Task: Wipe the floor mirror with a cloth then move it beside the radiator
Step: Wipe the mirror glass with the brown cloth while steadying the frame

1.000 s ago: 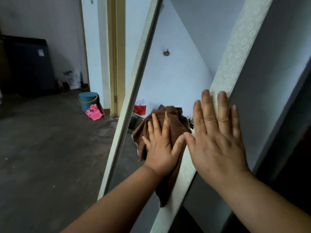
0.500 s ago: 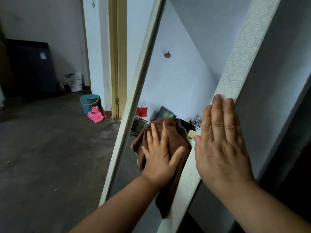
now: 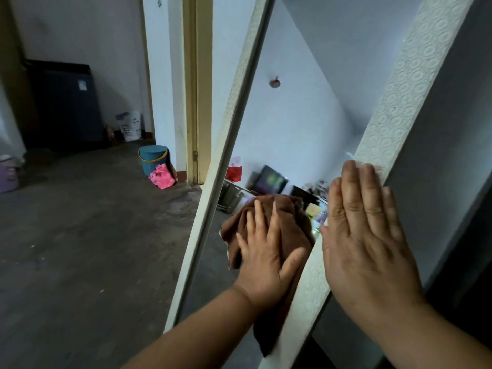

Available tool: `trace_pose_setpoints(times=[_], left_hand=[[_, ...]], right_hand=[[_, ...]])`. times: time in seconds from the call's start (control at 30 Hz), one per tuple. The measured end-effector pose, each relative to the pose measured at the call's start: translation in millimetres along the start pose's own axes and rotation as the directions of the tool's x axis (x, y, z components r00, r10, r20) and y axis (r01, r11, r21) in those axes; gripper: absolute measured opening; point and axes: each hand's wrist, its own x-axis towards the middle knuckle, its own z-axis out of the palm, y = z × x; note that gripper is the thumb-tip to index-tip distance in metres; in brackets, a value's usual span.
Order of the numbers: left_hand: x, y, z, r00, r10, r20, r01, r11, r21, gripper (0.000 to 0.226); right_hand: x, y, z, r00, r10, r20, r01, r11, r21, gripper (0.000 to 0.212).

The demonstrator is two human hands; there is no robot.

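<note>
The floor mirror [image 3: 290, 123] leans tilted against the wall, its white patterned frame running diagonally on both sides. A brown cloth [image 3: 286, 211] lies flat on the lower glass. My left hand [image 3: 266, 251] presses it there with fingers spread and straight. To its right, my right hand [image 3: 364, 235] rests flat on the mirror's right frame strip, fingers straight and together. The glass reflects a white wall and clutter on a table.
Dark concrete floor stretches to the left. A teal bucket [image 3: 154, 159] and a pink bag [image 3: 162, 176] sit by the yellow door frame [image 3: 197, 89]. A dark cabinet [image 3: 64, 105] stands at the far wall, a white bag [image 3: 129, 125] beside it.
My left hand has slid the cloth downward on the glass, uncovering more reflection above it. My right hand has slipped a little lower along the frame.
</note>
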Motion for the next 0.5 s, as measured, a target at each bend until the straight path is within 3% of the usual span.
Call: trace_pose_setpoints(times=[0.1, 0.2, 0.37, 0.5], left_hand=[[45.0, 32.9, -19.6, 0.996, 0.084, -0.026, -0.085, 0.996, -0.023, 0.086], [82.6, 21.5, -30.5, 0.985, 0.126, -0.115, -0.129, 0.991, -0.02, 0.083], [76.4, -52.6, -15.6, 0.97, -0.196, -0.141, 0.175, 0.973, -0.15, 0.082], [24.3, -103.7, 10.0, 0.871, -0.475, -0.126, 0.432, 0.862, -0.263, 0.101]], right_hand=[[-0.6, -0.8, 1.1, 1.0, -0.016, -0.018, 0.017, 1.0, 0.005, 0.063], [0.8, -4.7, 3.3, 1.0, 0.005, -0.03, -0.005, 1.0, 0.025, 0.06], [1.9, -13.7, 7.6, 1.0, -0.004, 0.003, 0.004, 1.0, -0.02, 0.062], [-0.6, -10.1, 3.6, 0.998, -0.031, 0.059, 0.033, 0.999, -0.032, 0.076]])
